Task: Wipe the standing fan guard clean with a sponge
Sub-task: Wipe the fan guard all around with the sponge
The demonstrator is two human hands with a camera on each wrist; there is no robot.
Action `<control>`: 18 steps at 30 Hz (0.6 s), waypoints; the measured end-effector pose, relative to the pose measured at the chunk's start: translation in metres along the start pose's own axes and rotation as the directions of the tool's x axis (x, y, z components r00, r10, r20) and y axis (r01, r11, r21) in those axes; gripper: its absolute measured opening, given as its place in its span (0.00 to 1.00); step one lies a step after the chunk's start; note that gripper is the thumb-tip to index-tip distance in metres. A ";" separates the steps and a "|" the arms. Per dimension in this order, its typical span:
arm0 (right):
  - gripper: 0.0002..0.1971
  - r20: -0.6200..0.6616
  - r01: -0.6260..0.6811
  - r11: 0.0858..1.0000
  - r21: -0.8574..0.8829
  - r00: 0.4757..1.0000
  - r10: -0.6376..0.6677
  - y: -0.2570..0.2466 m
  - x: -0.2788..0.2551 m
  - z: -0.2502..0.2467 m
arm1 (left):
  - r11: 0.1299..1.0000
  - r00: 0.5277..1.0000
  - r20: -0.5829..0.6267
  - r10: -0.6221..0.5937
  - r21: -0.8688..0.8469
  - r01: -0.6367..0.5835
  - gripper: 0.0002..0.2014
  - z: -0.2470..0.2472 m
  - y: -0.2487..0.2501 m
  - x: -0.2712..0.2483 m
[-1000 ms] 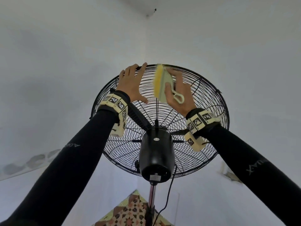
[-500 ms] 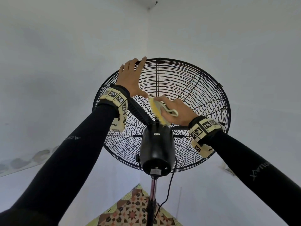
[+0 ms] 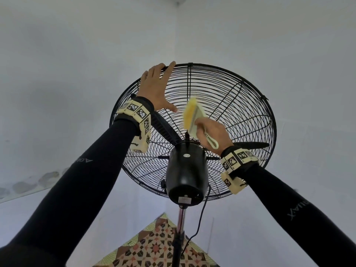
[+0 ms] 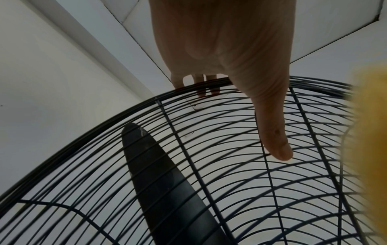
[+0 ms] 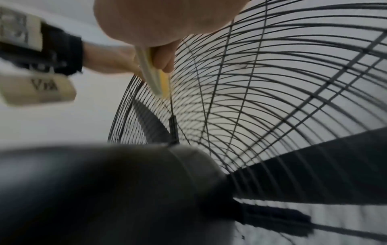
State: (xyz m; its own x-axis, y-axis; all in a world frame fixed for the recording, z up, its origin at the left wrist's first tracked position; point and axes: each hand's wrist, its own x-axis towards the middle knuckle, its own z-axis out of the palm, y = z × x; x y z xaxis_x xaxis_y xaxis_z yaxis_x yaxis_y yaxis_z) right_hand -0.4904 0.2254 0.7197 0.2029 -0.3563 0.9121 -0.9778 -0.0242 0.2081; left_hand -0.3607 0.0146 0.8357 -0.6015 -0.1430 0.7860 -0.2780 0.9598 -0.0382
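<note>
L hand (image 3: 157,89) on guard (image 3: 240,105) top rim, sponge (image 3: 190,114) right of it (above motor (image 3: 185,172)).

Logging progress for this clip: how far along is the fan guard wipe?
Mid-wipe. The right hand grips the yellow sponge against the rear guard above the motor housing; the left hand steadies the rim. No area looks visibly cleaner, so finished parts cannot be told. The lower wires seem still to do.

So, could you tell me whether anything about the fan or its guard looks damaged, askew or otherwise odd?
Nothing stands out. The fan guard wires look evenly spaced and unbent, and the blades sit inside it. The left hand rests on its top rim while the right hand holds the sponge against it.
</note>
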 end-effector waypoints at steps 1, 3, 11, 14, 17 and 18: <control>0.07 0.134 0.065 0.998 -0.013 0.989 -0.062 0.001 -0.007 0.001 | 1.000 1.000 0.001 -0.001 0.002 0.001 0.72 -0.001 0.001 -0.001; 0.05 0.352 0.162 0.987 -0.022 0.925 -0.144 0.007 -0.016 0.002 | 1.000 1.000 0.003 -0.006 -0.002 0.006 0.72 -0.001 0.000 -0.001; 0.08 0.074 -0.085 0.996 -0.040 0.993 0.087 0.002 -0.001 -0.007 | 1.000 1.000 -0.009 -0.008 -0.004 0.008 0.72 0.000 0.002 0.001; 0.08 0.368 0.116 0.993 -0.021 0.925 -0.100 0.009 -0.003 -0.006 | 1.000 1.000 0.001 -0.013 0.001 0.013 0.72 -0.001 0.001 -0.001; 0.05 0.459 0.183 0.981 -0.060 0.878 -0.136 0.014 0.005 -0.006 | 1.000 1.000 0.006 -0.025 0.009 0.025 0.73 -0.001 0.000 -0.001; 0.05 0.382 0.116 0.991 -0.067 0.920 -0.082 0.012 0.008 -0.008 | 1.000 1.000 0.008 -0.027 0.010 0.027 0.73 -0.001 0.000 0.000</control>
State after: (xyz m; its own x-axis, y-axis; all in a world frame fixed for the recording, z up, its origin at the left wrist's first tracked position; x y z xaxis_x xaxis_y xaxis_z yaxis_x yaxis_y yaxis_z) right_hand -0.5004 0.2299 0.7329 0.2468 -0.6830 0.6875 -0.9420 -0.0025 0.3357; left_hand -0.3600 0.0147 0.8359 -0.5999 -0.1713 0.7815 -0.3019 0.9531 -0.0228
